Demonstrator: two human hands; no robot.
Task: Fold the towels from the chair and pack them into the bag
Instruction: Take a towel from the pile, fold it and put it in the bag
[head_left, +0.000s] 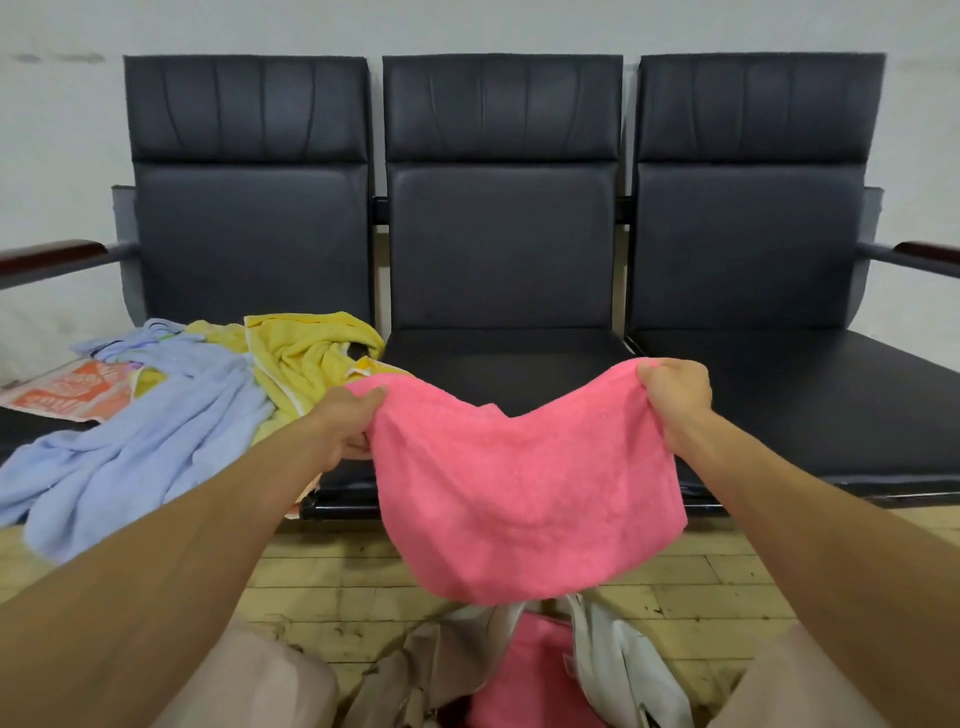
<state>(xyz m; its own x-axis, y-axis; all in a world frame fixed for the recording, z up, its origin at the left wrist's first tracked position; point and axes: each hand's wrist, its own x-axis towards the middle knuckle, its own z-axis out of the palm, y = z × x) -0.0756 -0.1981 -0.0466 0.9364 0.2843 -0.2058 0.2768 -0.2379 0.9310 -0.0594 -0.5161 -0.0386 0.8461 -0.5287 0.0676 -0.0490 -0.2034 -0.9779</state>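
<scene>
Pink towel (524, 488) held, orange towel (72, 389) lettering unreadable

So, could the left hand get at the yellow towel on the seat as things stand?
Probably yes for reach: the yellow towel lies just beyond the left hand, with nothing between. But that hand grips a corner of the pink towel, so it would likely have to let go first.

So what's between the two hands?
The pink towel, gripped at its top corners by the left hand and right hand. The head view shows it.
</scene>
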